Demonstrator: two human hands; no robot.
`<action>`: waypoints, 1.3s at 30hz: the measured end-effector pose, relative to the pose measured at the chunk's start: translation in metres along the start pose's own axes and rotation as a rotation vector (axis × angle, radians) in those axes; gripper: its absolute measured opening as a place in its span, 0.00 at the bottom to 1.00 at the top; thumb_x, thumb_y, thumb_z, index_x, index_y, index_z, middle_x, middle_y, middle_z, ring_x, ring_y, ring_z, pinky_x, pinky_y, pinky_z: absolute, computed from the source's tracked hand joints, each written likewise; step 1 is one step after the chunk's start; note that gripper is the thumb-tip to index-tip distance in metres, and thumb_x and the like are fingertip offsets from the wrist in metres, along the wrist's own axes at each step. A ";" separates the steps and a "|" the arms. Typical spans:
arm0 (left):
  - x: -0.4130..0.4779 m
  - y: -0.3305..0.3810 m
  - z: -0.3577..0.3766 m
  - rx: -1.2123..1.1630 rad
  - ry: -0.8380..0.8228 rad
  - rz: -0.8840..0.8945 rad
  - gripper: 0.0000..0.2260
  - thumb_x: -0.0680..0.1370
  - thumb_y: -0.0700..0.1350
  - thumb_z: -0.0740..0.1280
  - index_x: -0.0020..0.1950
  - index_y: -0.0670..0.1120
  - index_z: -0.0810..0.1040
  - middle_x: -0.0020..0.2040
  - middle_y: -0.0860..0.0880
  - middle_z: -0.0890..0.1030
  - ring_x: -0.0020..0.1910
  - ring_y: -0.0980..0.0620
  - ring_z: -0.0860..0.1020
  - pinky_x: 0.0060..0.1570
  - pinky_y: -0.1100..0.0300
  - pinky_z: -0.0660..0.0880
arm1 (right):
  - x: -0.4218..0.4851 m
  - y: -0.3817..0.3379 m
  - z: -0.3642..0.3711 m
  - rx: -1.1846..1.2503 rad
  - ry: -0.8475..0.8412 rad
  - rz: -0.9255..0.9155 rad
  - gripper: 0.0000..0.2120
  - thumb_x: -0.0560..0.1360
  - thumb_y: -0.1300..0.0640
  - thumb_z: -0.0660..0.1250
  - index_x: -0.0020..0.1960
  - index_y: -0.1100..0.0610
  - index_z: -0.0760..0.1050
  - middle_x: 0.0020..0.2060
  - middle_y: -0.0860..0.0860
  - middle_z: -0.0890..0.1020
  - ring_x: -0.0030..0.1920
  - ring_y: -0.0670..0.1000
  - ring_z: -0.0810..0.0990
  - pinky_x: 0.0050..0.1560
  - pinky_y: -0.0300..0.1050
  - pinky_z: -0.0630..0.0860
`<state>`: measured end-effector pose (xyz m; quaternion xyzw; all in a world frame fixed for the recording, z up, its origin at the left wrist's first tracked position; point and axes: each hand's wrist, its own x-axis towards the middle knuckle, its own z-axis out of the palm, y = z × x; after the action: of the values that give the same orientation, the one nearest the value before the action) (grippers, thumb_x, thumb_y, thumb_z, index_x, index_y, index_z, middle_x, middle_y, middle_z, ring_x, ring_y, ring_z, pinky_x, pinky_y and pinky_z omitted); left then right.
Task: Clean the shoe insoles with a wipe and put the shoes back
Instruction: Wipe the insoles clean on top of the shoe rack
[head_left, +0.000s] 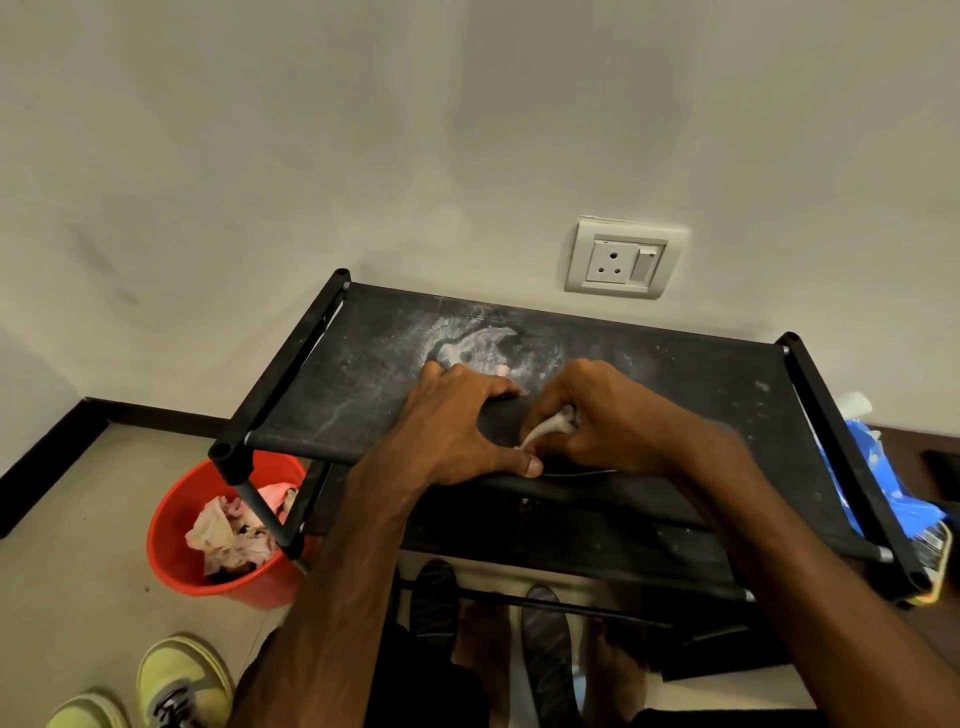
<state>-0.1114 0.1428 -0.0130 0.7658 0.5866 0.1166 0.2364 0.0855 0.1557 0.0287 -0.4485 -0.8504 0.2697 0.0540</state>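
Both hands on the top shelf (363, 364) of the black shoe rack, near its front edge. Left hand (457, 426) is spread wide, thumb at the near edge and fingers (434, 375) reaching far, pinning a dark insole (498, 422) that barely shows against the black fabric; its long axis looks left-right but can't confirm. Right hand (613, 415) sits just right of it, fingers curled round a crumpled white wipe (550, 427) that touches the insole's right part. Right hand is nearer the wipe stroke, so wiping likely goes leftward toward the left thumb. Red bucket (171, 551) of used wipes on the floor at left; lime sneakers (182, 675) near left
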 end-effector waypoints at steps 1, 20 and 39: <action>0.000 0.000 0.001 0.000 -0.001 0.001 0.41 0.63 0.69 0.76 0.74 0.60 0.70 0.68 0.53 0.73 0.68 0.48 0.62 0.61 0.54 0.64 | -0.002 0.001 -0.003 0.014 -0.031 0.009 0.08 0.73 0.60 0.76 0.50 0.49 0.88 0.45 0.45 0.88 0.47 0.42 0.85 0.53 0.44 0.82; -0.002 0.000 0.001 -0.018 0.023 0.009 0.37 0.65 0.68 0.76 0.72 0.62 0.71 0.64 0.54 0.73 0.65 0.49 0.63 0.62 0.51 0.68 | 0.011 0.009 0.014 -0.136 0.180 0.116 0.07 0.74 0.56 0.74 0.51 0.49 0.87 0.47 0.50 0.87 0.48 0.51 0.84 0.51 0.55 0.82; -0.004 0.006 -0.004 -0.040 0.021 -0.007 0.34 0.65 0.66 0.77 0.69 0.64 0.72 0.67 0.53 0.72 0.68 0.47 0.62 0.71 0.44 0.61 | 0.018 0.025 0.015 -0.321 0.435 0.240 0.08 0.76 0.50 0.72 0.54 0.44 0.85 0.52 0.48 0.85 0.53 0.55 0.82 0.50 0.52 0.79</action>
<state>-0.1093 0.1388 -0.0065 0.7575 0.5895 0.1355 0.2458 0.0882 0.1756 0.0006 -0.5961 -0.7915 0.0337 0.1308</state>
